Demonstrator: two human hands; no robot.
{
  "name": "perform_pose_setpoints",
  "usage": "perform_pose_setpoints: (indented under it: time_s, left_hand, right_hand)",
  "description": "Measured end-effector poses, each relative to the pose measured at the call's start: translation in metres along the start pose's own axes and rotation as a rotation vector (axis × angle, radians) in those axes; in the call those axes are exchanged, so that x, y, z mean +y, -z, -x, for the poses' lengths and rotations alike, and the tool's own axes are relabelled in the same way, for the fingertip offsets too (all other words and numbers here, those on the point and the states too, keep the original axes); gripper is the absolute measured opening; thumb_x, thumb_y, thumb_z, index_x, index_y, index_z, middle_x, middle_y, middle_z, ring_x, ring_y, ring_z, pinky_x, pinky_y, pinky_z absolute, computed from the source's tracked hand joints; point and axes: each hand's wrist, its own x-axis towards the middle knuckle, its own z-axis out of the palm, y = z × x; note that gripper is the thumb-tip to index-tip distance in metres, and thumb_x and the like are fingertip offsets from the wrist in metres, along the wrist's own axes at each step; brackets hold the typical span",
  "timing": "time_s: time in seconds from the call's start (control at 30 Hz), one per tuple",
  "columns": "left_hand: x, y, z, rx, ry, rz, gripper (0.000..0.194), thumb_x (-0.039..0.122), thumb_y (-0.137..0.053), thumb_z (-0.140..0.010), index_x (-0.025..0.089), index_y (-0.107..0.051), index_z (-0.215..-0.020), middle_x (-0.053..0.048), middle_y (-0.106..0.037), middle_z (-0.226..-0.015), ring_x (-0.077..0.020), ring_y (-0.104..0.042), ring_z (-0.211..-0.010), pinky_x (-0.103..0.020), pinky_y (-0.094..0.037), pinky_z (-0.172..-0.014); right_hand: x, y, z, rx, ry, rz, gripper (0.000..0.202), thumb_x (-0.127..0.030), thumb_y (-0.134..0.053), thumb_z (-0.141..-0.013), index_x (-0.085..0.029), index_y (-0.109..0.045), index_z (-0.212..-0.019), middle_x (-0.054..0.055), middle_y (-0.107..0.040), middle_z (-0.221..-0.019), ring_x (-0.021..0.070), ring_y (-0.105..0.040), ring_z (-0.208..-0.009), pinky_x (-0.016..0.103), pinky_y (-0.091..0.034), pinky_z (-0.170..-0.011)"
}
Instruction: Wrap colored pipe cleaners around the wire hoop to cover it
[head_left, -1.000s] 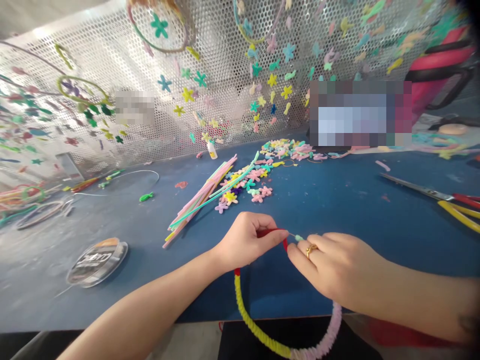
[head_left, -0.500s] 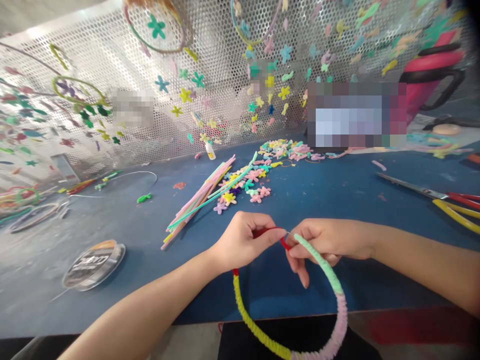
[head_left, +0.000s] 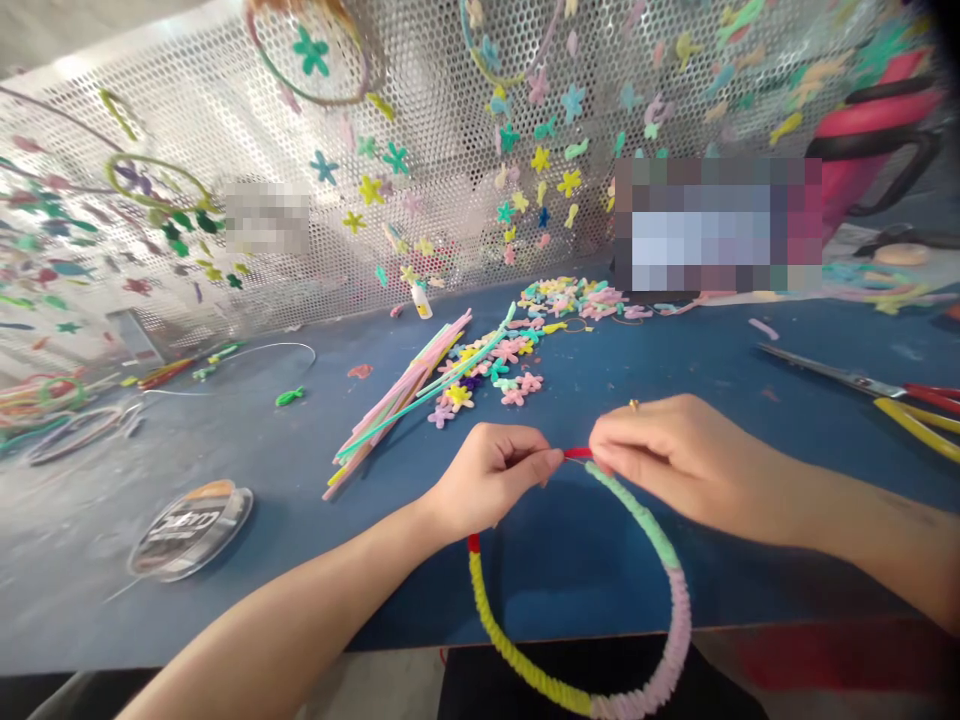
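Note:
A ring (head_left: 678, 620) wrapped in yellow, pink, mint and red fuzzy wire hangs over the table's front edge. My left hand (head_left: 499, 480) is closed round the ring's upper left part, hiding most of the red section. From its fingertips a short stretch of red fuzzy wire (head_left: 577, 453) runs across to my right hand (head_left: 675, 465), whose fingers pinch its other end just above the mint end of the ring. A thin bare wire shows beneath the red piece.
Behind my hands lie long fuzzy stems (head_left: 405, 400) and small fuzzy flowers (head_left: 510, 350). Scissors (head_left: 862, 382) rest at the right, a clear spool (head_left: 191, 530) at the left. A small white bottle (head_left: 421, 302) stands near the perforated metal panel (head_left: 442, 150).
My right hand has risen and turned, its fingers now closed together on the red wire. That wire, curved down before, is now drawn straight. The ring has shifted slightly.

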Motion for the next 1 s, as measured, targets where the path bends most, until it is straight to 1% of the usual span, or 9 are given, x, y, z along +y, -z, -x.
perform_pose_setpoints:
  time_s: [0.1, 0.2, 0.37, 0.53, 0.6, 0.7, 0.8, 0.9, 1.0]
  left_hand:
    - [-0.002, -0.001, -0.001, 0.022, -0.019, -0.015, 0.038, 0.045, -0.051, -0.081, 0.013, -0.049, -0.060, 0.007, -0.029, -0.044, -0.0035, -0.024, -0.040, -0.019, -0.017, -0.040]
    - [-0.003, -0.003, -0.002, 0.044, -0.033, -0.034, 0.038, 0.044, -0.050, -0.081, 0.013, -0.050, -0.060, 0.006, -0.031, -0.047, -0.0040, -0.025, -0.043, -0.020, -0.017, -0.041]
    - [0.002, -0.004, 0.001, 0.059, -0.053, -0.105, 0.038, 0.045, -0.051, -0.081, 0.012, -0.052, -0.061, 0.005, -0.031, -0.048, -0.0049, -0.024, -0.046, -0.020, -0.018, -0.043]
    - [0.001, -0.005, 0.001, 0.126, -0.126, -0.300, 0.036, 0.045, -0.059, -0.075, 0.013, -0.054, -0.059, 0.005, -0.036, -0.052, -0.0058, -0.028, -0.051, -0.019, -0.022, -0.046]
    - [-0.001, -0.006, 0.000, 0.134, -0.139, -0.341, 0.038, 0.044, -0.056, -0.078, 0.013, -0.050, -0.057, 0.005, -0.035, -0.052, -0.0059, -0.028, -0.052, -0.020, -0.022, -0.047]
    - [-0.003, -0.007, 0.000, 0.116, -0.151, -0.348, 0.038, 0.043, -0.053, -0.079, 0.013, -0.049, -0.057, 0.005, -0.034, -0.052, -0.0060, -0.027, -0.052, -0.019, -0.021, -0.047]
    - [-0.004, -0.007, 0.001, 0.118, -0.155, -0.342, 0.040, 0.045, -0.054, -0.079, 0.013, -0.049, -0.057, 0.006, -0.032, -0.051, -0.0058, -0.025, -0.051, -0.019, -0.021, -0.047]
    - [-0.003, -0.006, 0.001, 0.129, -0.148, -0.342, 0.040, 0.046, -0.054, -0.079, 0.013, -0.050, -0.057, 0.006, -0.031, -0.051, -0.0057, -0.024, -0.051, -0.019, -0.021, -0.047]
    - [-0.003, -0.005, 0.001, 0.130, -0.159, -0.327, 0.039, 0.044, -0.055, -0.079, 0.013, -0.050, -0.057, 0.006, -0.032, -0.051, -0.0057, -0.025, -0.051, -0.019, -0.022, -0.047]
  right_hand:
    - [-0.003, -0.016, 0.009, 0.077, 0.253, 0.345, 0.023, -0.013, -0.037, -0.085, -0.017, -0.052, -0.068, 0.000, -0.050, -0.060, 0.0123, -0.041, -0.054, 0.027, -0.026, -0.052]
    - [-0.004, -0.032, 0.016, 0.177, 0.388, 0.642, 0.020, -0.005, -0.038, -0.078, -0.015, -0.056, -0.077, 0.003, -0.052, -0.063, 0.0140, -0.041, -0.054, 0.029, -0.024, -0.051]
    - [-0.011, -0.043, 0.020, 0.255, 0.404, 0.901, 0.019, -0.004, -0.042, -0.077, -0.014, -0.059, -0.077, 0.002, -0.049, -0.060, 0.0134, -0.039, -0.052, 0.030, -0.022, -0.050]
    - [-0.013, -0.047, 0.021, 0.273, 0.393, 0.923, 0.015, -0.007, -0.047, -0.077, -0.014, -0.060, -0.079, 0.002, -0.050, -0.059, 0.0139, -0.041, -0.053, 0.029, -0.022, -0.050]
    - [-0.012, -0.044, 0.020, 0.253, 0.402, 0.806, 0.012, -0.011, -0.048, -0.080, -0.016, -0.058, -0.074, 0.001, -0.050, -0.058, 0.0139, -0.042, -0.054, 0.029, -0.023, -0.050]
    - [-0.006, -0.028, 0.014, 0.182, 0.355, 0.417, 0.026, -0.024, -0.044, -0.087, -0.018, -0.052, -0.063, -0.001, -0.050, -0.056, 0.0121, -0.042, -0.054, 0.028, -0.026, -0.052]
    - [0.006, -0.009, 0.002, 0.090, 0.018, -0.043, 0.029, -0.030, -0.037, -0.091, -0.017, -0.054, -0.072, -0.002, -0.052, -0.060, 0.0092, -0.043, -0.055, 0.024, -0.030, -0.052]
    - [0.018, -0.005, -0.010, -0.248, -0.213, -0.490, 0.024, -0.035, -0.044, -0.087, -0.016, -0.058, -0.093, 0.001, -0.061, -0.078, 0.0070, -0.042, -0.054, 0.021, -0.029, -0.048]
    - [0.024, -0.015, -0.014, -0.602, -0.306, -0.865, 0.032, -0.042, -0.045, -0.086, -0.015, -0.058, -0.096, 0.003, -0.063, -0.084, 0.0033, -0.029, -0.044, 0.020, -0.020, -0.040]
